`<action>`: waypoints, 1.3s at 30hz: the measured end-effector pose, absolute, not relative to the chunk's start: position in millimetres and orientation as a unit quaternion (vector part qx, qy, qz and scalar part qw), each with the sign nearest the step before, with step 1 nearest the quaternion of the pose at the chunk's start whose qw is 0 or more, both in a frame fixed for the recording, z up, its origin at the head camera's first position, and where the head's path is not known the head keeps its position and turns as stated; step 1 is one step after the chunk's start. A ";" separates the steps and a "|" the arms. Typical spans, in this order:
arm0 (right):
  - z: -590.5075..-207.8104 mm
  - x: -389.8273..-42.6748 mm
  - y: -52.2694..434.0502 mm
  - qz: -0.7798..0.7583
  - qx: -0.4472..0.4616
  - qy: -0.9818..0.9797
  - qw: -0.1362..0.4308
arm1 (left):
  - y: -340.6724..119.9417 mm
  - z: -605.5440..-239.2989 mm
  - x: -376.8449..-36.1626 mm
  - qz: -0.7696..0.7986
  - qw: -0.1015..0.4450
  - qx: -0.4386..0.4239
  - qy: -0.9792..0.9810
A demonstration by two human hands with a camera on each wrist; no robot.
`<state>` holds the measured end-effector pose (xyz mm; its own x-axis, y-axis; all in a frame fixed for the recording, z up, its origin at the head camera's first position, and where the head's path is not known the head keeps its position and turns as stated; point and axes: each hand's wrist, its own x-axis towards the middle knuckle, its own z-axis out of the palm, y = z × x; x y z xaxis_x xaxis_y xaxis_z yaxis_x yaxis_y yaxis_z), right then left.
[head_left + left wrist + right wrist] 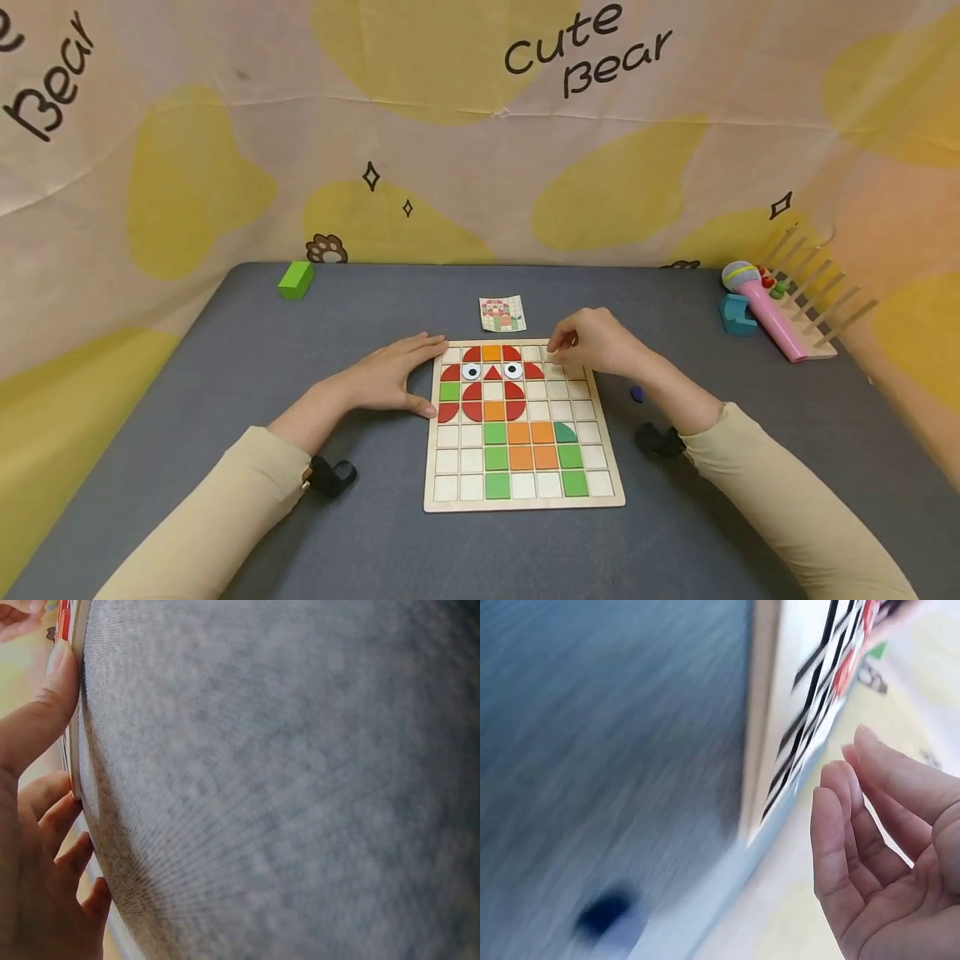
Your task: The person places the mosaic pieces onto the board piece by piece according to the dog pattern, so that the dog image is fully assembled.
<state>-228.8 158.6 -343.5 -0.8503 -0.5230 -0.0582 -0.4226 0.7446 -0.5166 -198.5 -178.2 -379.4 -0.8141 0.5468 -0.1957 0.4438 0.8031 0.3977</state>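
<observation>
A square wooden grid board lies on the grey table. Red, orange and green tiles and two googly eyes fill some of its cells, forming an animal-like figure; other cells are pale. My left hand rests at the board's left edge, fingers spread; in the left wrist view its thumb presses the rim. Over the upper right corner, my right hand hovers with fingers bent and thumb near the index tip. The right wrist view shows no piece between its fingers.
Behind the board lies a small picture card. A dark blue piece sits right of it. At back right are a pink toy microphone, a teal block and a pegged wooden stand. A green block stands at back left.
</observation>
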 end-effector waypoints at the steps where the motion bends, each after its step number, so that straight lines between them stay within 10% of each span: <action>1: -343.1 -228.8 166.2 -0.251 -0.254 0.929 0.096 | -178.1 -379.2 -198.5 0.168 0.152 0.264 0.937; 17: -340.0 -199.2 289.9 -0.242 -0.221 0.935 0.138 | -177.5 -377.7 -198.2 0.171 0.156 0.265 0.936; 29: -345.5 -190.1 346.9 -0.303 -0.280 0.853 0.320 | -178.5 -380.2 -200.0 0.167 0.155 0.265 0.937; 39: -346.1 -188.2 343.4 -0.264 -0.294 0.865 0.308 | -179.0 -382.1 -200.6 0.164 0.156 0.263 0.938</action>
<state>-188.2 343.4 -346.1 -0.6370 -0.6719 -0.3779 -0.3460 0.6873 -0.6386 -200.6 -179.0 -382.1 -0.8136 0.5438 -0.2058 0.4414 0.8080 0.3902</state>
